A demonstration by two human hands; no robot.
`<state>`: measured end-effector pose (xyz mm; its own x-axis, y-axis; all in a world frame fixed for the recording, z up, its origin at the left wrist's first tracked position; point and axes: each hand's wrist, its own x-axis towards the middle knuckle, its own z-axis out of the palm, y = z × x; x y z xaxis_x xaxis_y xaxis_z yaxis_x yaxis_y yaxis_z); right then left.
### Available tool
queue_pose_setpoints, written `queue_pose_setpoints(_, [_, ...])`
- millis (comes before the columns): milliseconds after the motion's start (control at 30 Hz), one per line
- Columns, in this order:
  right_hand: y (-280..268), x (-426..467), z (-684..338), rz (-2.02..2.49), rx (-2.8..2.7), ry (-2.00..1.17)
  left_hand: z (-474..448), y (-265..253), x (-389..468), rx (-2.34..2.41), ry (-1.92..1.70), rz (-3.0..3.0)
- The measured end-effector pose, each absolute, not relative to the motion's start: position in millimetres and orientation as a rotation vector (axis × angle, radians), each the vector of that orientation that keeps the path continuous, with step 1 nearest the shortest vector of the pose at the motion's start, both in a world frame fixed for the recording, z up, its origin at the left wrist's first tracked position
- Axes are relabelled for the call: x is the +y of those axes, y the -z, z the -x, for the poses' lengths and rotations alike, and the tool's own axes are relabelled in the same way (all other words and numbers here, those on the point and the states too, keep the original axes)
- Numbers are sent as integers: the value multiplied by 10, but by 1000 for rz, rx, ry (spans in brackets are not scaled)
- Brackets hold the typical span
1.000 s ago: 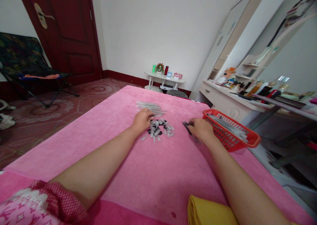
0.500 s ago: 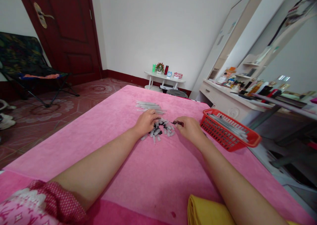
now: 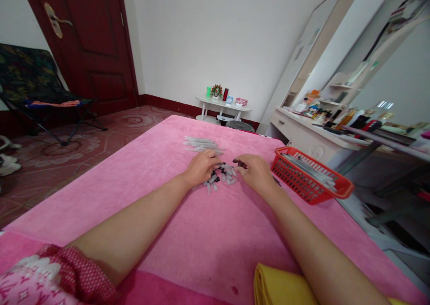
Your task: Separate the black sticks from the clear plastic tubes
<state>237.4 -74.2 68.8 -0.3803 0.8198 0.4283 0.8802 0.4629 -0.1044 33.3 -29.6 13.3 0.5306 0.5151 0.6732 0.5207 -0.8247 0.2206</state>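
On the pink cloth (image 3: 188, 233), the small clear and black pieces (image 3: 229, 176) lay in a loose heap between the two hands. The left hand (image 3: 203, 167) rested at the heap's left edge, fingers bent over it; the right hand (image 3: 253, 170) was at the other edge, thumb and forefinger curled toward each other with a small gap showing. Whether either had hold of a piece, I could not tell. The step in hand, by my judgement, was handling these pieces with both hands at once, and the next move called for a fine fingertip pinch that left neighbouring pieces undisturbed. By count, there were two hands, one heap, one bundle of pale thin tubes (image 3: 200, 143) just beyond the left hand, one red basket (image 3: 344, 191) holding more tubes, and one folded yellow cloth (image 3: 282, 287); the pieces and tubes overlapped too much for a sure count
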Motion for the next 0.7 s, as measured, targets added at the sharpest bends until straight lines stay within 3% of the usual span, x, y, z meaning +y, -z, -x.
queue_pose_setpoints(300, [-859,-937,-2290,957,-1823,604,-242,-69,-131,-1363,1900,2492])
queue_pose_setpoints(533, [-655,-883,-2217,960,-2170,396,-175,-58,-29,-1629,2342,2215])
queue_pose_setpoints(700, [-446,-875,-2112,1150,-2382,247,-179,-48,-21,-1649,2429,2170])
